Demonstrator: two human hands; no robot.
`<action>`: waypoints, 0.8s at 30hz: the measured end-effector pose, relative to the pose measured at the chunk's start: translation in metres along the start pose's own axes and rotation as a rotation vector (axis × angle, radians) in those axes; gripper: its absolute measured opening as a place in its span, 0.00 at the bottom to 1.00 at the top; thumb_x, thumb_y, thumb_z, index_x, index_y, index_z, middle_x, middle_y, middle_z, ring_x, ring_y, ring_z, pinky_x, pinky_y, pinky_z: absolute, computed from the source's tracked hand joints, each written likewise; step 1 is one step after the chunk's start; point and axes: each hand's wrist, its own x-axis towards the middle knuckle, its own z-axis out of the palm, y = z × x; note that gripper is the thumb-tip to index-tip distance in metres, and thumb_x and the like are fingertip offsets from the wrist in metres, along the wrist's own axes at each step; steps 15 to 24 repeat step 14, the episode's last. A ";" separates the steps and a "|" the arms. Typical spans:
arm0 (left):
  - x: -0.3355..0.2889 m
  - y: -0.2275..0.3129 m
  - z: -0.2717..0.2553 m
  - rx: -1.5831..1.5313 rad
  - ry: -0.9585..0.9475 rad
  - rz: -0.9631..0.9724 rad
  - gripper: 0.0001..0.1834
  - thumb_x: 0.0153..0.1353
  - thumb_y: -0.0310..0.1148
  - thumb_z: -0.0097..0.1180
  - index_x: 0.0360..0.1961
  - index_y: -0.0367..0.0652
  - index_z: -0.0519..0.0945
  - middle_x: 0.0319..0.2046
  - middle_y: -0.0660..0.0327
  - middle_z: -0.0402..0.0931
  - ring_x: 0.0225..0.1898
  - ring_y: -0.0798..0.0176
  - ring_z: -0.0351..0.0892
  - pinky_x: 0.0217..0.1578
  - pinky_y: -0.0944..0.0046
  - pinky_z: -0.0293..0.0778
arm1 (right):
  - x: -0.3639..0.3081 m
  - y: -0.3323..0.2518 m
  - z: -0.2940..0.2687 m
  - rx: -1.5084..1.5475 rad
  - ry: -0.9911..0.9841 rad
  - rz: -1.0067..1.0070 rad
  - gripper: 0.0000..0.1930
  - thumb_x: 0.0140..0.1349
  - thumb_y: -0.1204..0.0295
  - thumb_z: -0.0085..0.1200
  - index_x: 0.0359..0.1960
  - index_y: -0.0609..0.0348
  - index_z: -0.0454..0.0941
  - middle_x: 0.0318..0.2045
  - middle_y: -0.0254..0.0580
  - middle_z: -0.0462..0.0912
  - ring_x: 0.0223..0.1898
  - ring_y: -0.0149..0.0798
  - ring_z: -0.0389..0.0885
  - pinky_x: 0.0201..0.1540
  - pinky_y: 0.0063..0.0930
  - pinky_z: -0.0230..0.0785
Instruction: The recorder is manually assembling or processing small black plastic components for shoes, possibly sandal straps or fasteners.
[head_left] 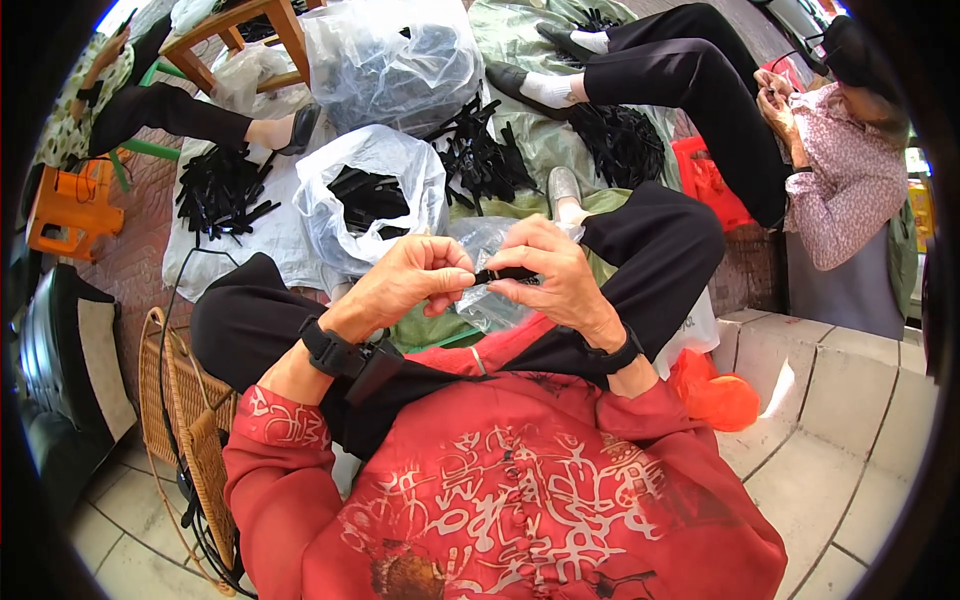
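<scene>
I pinch the small black strip [503,273] between both hands above my lap, its long axis running left to right, my right hand [555,275] closed on it and my left hand [415,280] gripping its left end

Centre of frame: the left hand [405,280] and right hand [555,275] meet over the lap, both pinching a small black strip [503,273] at its ends; a clear plastic sleeve [487,305] hangs beneath it. Just above, an open white bag [365,200] holds black pieces. Upper left, loose black strips [220,190] lie on a white sheet. Upper right, a seated person [850,170] in a patterned blouse. Lower left, a wicker basket [190,420].
</scene>
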 end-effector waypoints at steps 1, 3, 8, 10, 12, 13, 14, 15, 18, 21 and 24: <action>0.000 -0.001 0.001 -0.004 0.012 -0.007 0.05 0.54 0.30 0.53 0.27 0.39 0.73 0.15 0.67 0.69 0.14 0.78 0.65 0.14 0.78 0.60 | 0.002 0.001 0.002 0.007 0.030 -0.054 0.10 0.40 0.76 0.60 0.28 0.58 0.75 0.24 0.39 0.76 0.25 0.39 0.73 0.28 0.25 0.66; 0.001 -0.002 0.001 -0.024 0.014 -0.008 0.05 0.54 0.30 0.53 0.27 0.39 0.73 0.15 0.67 0.69 0.14 0.78 0.65 0.14 0.78 0.60 | 0.003 0.000 0.005 0.013 0.057 -0.109 0.10 0.40 0.76 0.60 0.27 0.58 0.75 0.25 0.39 0.76 0.26 0.39 0.74 0.29 0.26 0.67; 0.003 -0.006 0.002 -0.106 0.017 -0.016 0.06 0.53 0.30 0.53 0.27 0.38 0.73 0.16 0.67 0.69 0.15 0.78 0.65 0.14 0.78 0.60 | -0.004 -0.004 0.005 0.145 0.011 0.063 0.12 0.39 0.77 0.60 0.30 0.58 0.75 0.27 0.39 0.76 0.29 0.39 0.75 0.30 0.26 0.68; 0.003 -0.007 0.001 0.025 0.007 0.046 0.06 0.53 0.31 0.53 0.29 0.39 0.73 0.19 0.67 0.70 0.18 0.77 0.66 0.17 0.78 0.61 | -0.004 -0.004 0.005 0.135 -0.015 0.068 0.13 0.39 0.78 0.60 0.30 0.58 0.75 0.27 0.39 0.76 0.29 0.39 0.75 0.30 0.25 0.68; 0.003 -0.004 0.000 0.154 0.039 0.033 0.07 0.53 0.31 0.53 0.30 0.39 0.74 0.19 0.67 0.70 0.18 0.77 0.66 0.18 0.78 0.61 | -0.003 -0.004 0.004 0.122 -0.038 0.074 0.13 0.39 0.78 0.61 0.31 0.58 0.75 0.27 0.40 0.76 0.29 0.39 0.76 0.30 0.25 0.68; 0.002 -0.001 0.000 0.285 0.070 0.019 0.09 0.52 0.32 0.54 0.32 0.38 0.74 0.20 0.68 0.71 0.19 0.77 0.66 0.18 0.78 0.61 | -0.002 -0.004 0.003 0.101 -0.061 0.061 0.13 0.39 0.77 0.61 0.31 0.59 0.75 0.28 0.39 0.77 0.30 0.38 0.76 0.31 0.25 0.68; 0.002 -0.002 0.000 0.282 0.074 0.020 0.09 0.52 0.32 0.54 0.32 0.38 0.74 0.20 0.68 0.71 0.19 0.77 0.66 0.18 0.78 0.61 | -0.001 -0.005 0.003 0.081 -0.085 0.045 0.14 0.39 0.76 0.61 0.31 0.59 0.75 0.29 0.39 0.77 0.30 0.37 0.76 0.32 0.24 0.69; 0.002 -0.002 0.000 0.282 0.074 0.020 0.09 0.52 0.32 0.54 0.32 0.38 0.74 0.20 0.68 0.71 0.19 0.77 0.66 0.18 0.78 0.61 | -0.001 -0.005 0.003 0.081 -0.085 0.045 0.14 0.39 0.76 0.61 0.31 0.59 0.75 0.29 0.39 0.77 0.30 0.37 0.76 0.32 0.24 0.69; 0.002 -0.002 0.000 0.282 0.074 0.020 0.09 0.52 0.32 0.54 0.32 0.38 0.74 0.20 0.68 0.71 0.19 0.77 0.66 0.18 0.78 0.61 | -0.001 -0.005 0.003 0.081 -0.085 0.045 0.14 0.39 0.76 0.61 0.31 0.59 0.75 0.29 0.39 0.77 0.30 0.37 0.76 0.32 0.24 0.69; 0.002 -0.002 0.000 0.282 0.074 0.020 0.09 0.52 0.32 0.54 0.32 0.38 0.74 0.20 0.68 0.71 0.19 0.77 0.66 0.18 0.78 0.61 | -0.001 -0.005 0.003 0.081 -0.085 0.045 0.14 0.39 0.76 0.61 0.31 0.59 0.75 0.29 0.39 0.77 0.30 0.37 0.76 0.32 0.24 0.69; 0.002 -0.002 0.000 0.282 0.074 0.020 0.09 0.52 0.32 0.54 0.32 0.38 0.74 0.20 0.68 0.71 0.19 0.77 0.66 0.18 0.78 0.61 | -0.001 -0.005 0.003 0.081 -0.085 0.045 0.14 0.39 0.76 0.61 0.31 0.59 0.75 0.29 0.39 0.77 0.30 0.37 0.76 0.32 0.24 0.69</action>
